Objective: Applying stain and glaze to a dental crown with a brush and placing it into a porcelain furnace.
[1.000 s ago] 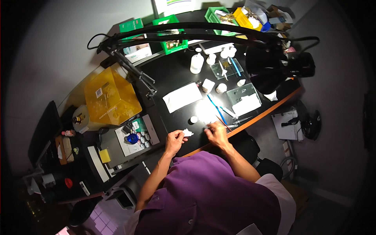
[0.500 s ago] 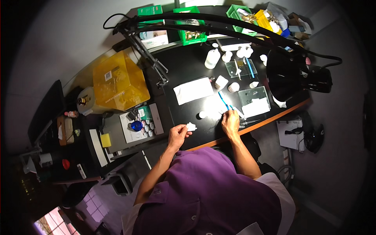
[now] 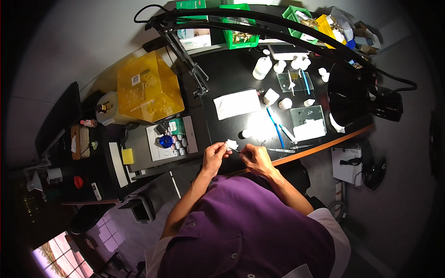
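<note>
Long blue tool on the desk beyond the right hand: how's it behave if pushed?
Probably stiff: the blue tool looks nearly straight along its length. Likely light, being slender. Might roll on the smooth-looking black desk, though whether its shaft is round I can't tell.

The amber box [image 3: 162, 95] over there carries a square code label [image 3: 136, 79] on one face and a line of lettering [image 3: 143, 109] lower down; print on the green carton [image 3: 191, 5] behind is too small to read.
</note>
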`<state>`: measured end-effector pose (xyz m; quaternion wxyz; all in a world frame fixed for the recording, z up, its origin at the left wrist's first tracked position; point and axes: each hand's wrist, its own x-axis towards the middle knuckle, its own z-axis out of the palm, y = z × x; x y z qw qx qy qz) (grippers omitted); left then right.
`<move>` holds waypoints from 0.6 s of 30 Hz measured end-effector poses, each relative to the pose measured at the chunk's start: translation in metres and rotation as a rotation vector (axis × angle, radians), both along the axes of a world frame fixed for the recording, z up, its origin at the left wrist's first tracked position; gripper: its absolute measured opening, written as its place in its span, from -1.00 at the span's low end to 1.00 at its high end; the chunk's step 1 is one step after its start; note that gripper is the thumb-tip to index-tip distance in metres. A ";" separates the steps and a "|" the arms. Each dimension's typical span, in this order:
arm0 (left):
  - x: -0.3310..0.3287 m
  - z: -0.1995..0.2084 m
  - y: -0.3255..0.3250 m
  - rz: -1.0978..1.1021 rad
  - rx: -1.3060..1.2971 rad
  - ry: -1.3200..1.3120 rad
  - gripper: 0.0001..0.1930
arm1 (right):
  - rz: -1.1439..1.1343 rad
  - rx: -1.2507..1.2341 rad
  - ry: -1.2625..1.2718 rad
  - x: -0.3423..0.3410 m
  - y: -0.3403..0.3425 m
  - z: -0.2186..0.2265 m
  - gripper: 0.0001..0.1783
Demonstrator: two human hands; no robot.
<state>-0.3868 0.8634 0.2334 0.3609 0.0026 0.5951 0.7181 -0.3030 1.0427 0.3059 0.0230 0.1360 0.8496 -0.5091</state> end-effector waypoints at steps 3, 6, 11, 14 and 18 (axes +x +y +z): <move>0.000 0.006 -0.001 0.036 0.034 -0.069 -0.78 | 0.001 0.035 -0.048 0.000 0.000 -0.002 -0.84; 0.001 0.008 0.000 0.033 -0.014 -0.004 -0.78 | 0.004 0.019 -0.110 -0.003 0.000 0.003 -0.86; 0.002 0.006 0.000 0.098 -0.114 0.107 -0.77 | 0.043 0.044 -0.224 -0.004 0.001 0.015 -0.89; -0.001 0.006 0.000 0.137 -0.181 0.072 -0.77 | -0.011 0.057 -0.079 0.000 -0.002 0.020 -0.90; 0.000 0.013 0.004 0.071 -0.161 0.030 -0.76 | -0.048 0.070 0.136 0.004 -0.009 -0.004 -0.88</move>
